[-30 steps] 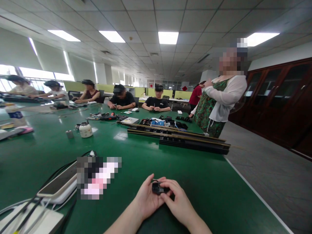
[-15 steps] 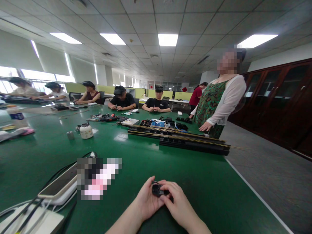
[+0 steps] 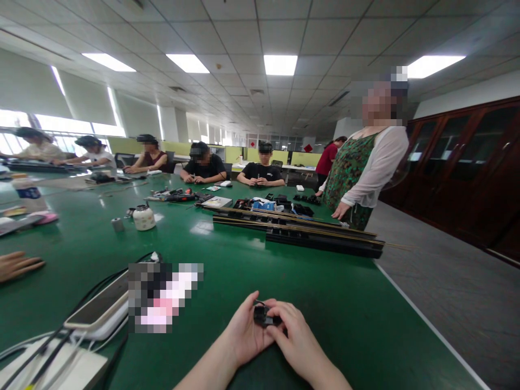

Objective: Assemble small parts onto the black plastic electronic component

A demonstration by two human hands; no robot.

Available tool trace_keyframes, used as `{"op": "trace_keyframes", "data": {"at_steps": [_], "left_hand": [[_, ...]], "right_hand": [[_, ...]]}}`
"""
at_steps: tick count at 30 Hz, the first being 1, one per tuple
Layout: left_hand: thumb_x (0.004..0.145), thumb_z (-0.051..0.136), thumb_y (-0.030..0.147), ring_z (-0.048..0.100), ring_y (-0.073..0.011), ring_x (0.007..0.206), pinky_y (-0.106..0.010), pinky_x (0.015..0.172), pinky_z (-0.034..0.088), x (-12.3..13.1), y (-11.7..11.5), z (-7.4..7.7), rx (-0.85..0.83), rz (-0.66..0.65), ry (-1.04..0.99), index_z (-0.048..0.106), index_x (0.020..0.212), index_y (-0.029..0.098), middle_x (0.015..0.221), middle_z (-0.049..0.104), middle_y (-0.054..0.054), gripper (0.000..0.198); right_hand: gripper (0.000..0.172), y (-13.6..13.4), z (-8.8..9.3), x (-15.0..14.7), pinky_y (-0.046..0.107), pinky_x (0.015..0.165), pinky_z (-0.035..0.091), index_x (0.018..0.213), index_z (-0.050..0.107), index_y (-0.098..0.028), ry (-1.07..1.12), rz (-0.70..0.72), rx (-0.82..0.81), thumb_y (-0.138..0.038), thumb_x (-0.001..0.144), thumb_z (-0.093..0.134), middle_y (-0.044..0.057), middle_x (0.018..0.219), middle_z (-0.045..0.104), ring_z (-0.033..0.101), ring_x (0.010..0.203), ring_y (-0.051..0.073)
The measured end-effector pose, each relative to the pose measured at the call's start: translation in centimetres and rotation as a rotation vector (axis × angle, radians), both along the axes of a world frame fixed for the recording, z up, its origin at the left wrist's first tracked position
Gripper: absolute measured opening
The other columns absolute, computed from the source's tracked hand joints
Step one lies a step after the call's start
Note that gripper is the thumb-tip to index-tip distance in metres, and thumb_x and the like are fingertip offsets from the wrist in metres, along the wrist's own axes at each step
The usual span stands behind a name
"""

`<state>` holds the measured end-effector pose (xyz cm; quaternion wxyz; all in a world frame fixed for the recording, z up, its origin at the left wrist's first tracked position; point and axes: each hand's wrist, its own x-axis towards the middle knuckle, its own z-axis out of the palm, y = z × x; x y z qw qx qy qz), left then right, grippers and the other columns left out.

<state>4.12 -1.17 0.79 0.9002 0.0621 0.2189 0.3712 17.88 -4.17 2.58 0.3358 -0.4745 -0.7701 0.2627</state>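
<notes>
A small black plastic part (image 3: 262, 315) with a hollow, box-like end sits between my two hands, above the green table (image 3: 211, 352) near its front edge. My left hand (image 3: 247, 333) cups it from the left, thumb up along its side. From the right, my right hand (image 3: 291, 327) grips its other end with thumb and fingers. A thin dark strip or wire (image 3: 260, 303) shows at its top edge; what it belongs to I cannot tell. Fingers cover the part's right end.
Long black rails (image 3: 325, 245) with thin brass-coloured rods lie across the table ahead. To the left are a phone (image 3: 101, 298) with cables, a jar (image 3: 144, 218) and a small metal cylinder (image 3: 117, 224). Another person's hand (image 3: 18, 266) rests at the far left. A person (image 3: 365, 162) stands at right.
Another person's hand has come into view at the left edge. The standing person's arm has shifted slightly. My hands and the black part hold almost still.
</notes>
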Motion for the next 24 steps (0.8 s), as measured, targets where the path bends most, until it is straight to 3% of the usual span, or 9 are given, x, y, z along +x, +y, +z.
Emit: {"op": "trace_keyframes", "data": {"at_steps": [12, 19, 24], "left_hand": [[0.085, 0.042, 0.044, 0.063, -0.019, 0.068, -0.029, 0.066, 0.048, 0.01, 0.02, 0.05, 0.003, -0.001, -0.028, 0.058, 0.08, 0.011, 0.071, 0.063, -0.008, 0.037], [0.085, 0.042, 0.045, 0.064, -0.0213, 0.066, -0.024, 0.054, 0.046, -0.02, -0.08, 0.47, -0.028, 0.004, -0.025, 0.057, 0.076, 0.011, 0.067, 0.063, -0.009, 0.038], [0.085, 0.042, 0.045, 0.065, -0.0236, 0.073, -0.028, 0.062, 0.05, -0.02, -0.1, 0.64, -0.046, 0.018, 0.032, 0.057, 0.076, 0.01, 0.073, 0.063, -0.011, 0.039]], "right_hand": [[0.018, 0.06, -0.26, -0.06, 0.038, 0.096, 0.033, 0.086, 0.059, -0.026, 0.027, -0.019, -0.025, -0.016, 0.073, 0.051, 0.002, 0.113, 0.059, 0.047, 0.112, 0.022], [0.018, 0.07, -0.43, -0.09, 0.038, 0.096, 0.034, 0.087, 0.06, -0.025, 0.076, -0.026, -0.03, -0.016, 0.073, 0.052, 0.004, 0.112, 0.059, 0.047, 0.111, 0.022], [0.017, 0.26, -0.44, -0.1, 0.036, 0.094, 0.037, 0.084, 0.06, -0.024, 0.172, -0.058, -0.041, -0.015, 0.072, 0.053, 0.004, 0.107, 0.06, 0.05, 0.106, 0.021]]}}
